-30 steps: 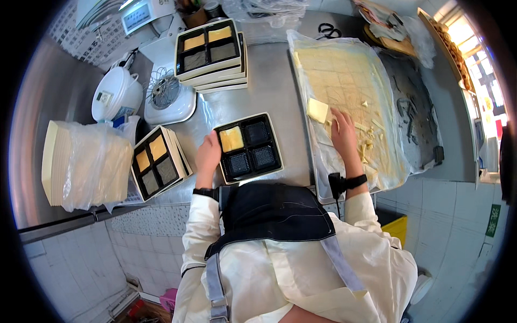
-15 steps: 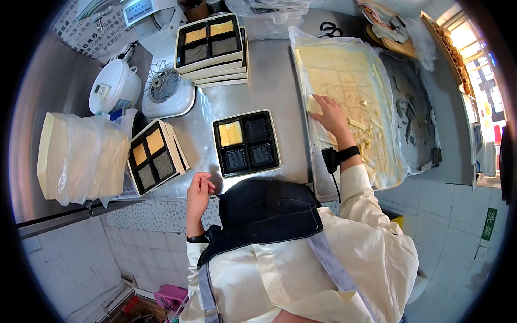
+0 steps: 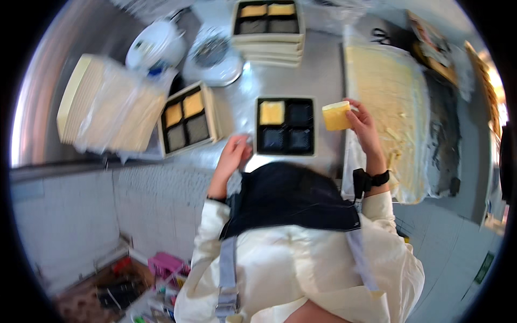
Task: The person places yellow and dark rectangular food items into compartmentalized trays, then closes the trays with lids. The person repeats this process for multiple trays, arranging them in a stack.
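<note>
My right hand (image 3: 365,125) pinches a square slice of yellow sponge cake (image 3: 337,118) between thumb and fingers, raised just right of a cream box with a black divided tray (image 3: 286,127). One square of yellow sponge (image 3: 272,113) fills the tray's far left compartment; the other compartments hold nothing. Left of the box, my left hand (image 3: 235,153) hovers loosely curled, apart from it, with no object visible in it. Its fingertips are a little blurred. The big sponge sheet (image 3: 385,89) lies on film at the right, with loose trimmings on its nearer part.
Filled boxes with yellow and grey squares stand stacked at the back (image 3: 269,40) and left (image 3: 186,119). Beyond are a white scale-like appliance (image 3: 223,72) and a white lidded tub (image 3: 156,46). Cream boxes in plastic (image 3: 107,105) stand far left; scissors (image 3: 380,36) lie at the back.
My right hand has lifted the sponge slice off the sheet's left edge and brought it left, towards the box. My left hand stays near the box. The whole view has shifted.
</note>
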A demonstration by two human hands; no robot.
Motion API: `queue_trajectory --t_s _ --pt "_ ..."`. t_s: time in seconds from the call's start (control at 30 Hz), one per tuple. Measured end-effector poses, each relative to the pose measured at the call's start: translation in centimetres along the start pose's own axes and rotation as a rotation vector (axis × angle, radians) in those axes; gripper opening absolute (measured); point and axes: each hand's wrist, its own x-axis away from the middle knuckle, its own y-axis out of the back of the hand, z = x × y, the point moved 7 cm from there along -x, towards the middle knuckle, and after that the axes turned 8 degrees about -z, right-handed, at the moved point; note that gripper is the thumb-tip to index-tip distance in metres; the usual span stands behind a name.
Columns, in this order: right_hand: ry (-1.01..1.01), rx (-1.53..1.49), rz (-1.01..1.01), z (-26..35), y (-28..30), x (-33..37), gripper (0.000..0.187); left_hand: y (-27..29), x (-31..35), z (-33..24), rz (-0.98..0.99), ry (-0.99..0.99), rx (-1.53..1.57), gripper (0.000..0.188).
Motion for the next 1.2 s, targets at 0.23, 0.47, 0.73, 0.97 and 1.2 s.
queue_trajectory --t_s 0.23,0.47,0.73,0.97,1.2 --pt "0.058 0.222 0.441 -1.9 -12.7 -0.3 0.026 -2.0 -1.7 -1.6 -0.019 -0.032 -0.243 0.024" --pt "0.137 0.639 0.777 -5.2 -18.0 0.0 0.023 -2.4 0.2 -0.7 0.078 -0.031 -0.197 0.025" --pt "0.654 0.965 0.75 -4.9 -19.3 1.3 0.025 -3.1 0.3 -0.9 0.122 -0.098 -0.515 0.037" --pt "0.737 0.996 0.786 -3.1 -19.0 2.6 0.027 -4.3 0.0 -3.1 0.121 -0.069 -0.738 0.056" --pt "0.891 0.959 0.828 -2.8 -18.8 3.8 0.036 -4.9 -0.9 -2.8 0.07 -0.019 -0.941 0.054"
